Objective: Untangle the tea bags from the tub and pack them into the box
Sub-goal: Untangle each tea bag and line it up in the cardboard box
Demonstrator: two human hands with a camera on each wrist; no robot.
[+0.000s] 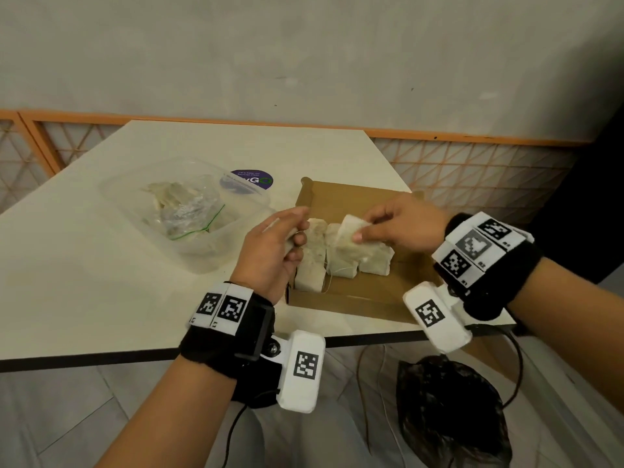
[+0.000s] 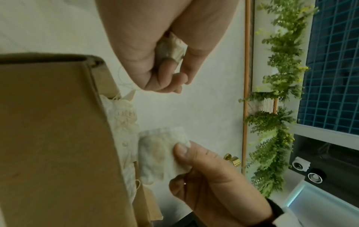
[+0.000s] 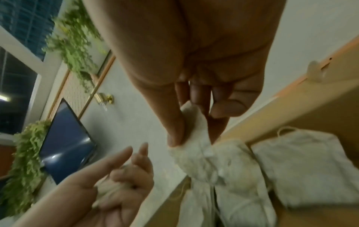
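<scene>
A brown cardboard box [image 1: 368,201] lies open on the table with several pale tea bags [image 1: 310,265] packed side by side in it. My right hand [image 1: 398,228] hovers over the box and pinches a tea bag [image 1: 351,234] by its top edge between thumb and fingers; the same bag [image 2: 161,153] shows in the left wrist view. My left hand [image 1: 277,244] is at the box's left edge, fingers curled around another crumpled tea bag [image 2: 172,46]. A clear plastic tub [image 1: 189,211] at the left holds more tea bags and a zip bag.
A round purple sticker [image 1: 251,179] lies on the table behind the tub. The table's front edge [image 1: 101,358] runs just below my wrists. A black plastic bag [image 1: 449,410] and cables lie on the floor. An orange-framed lattice [image 1: 472,170] stands behind the table.
</scene>
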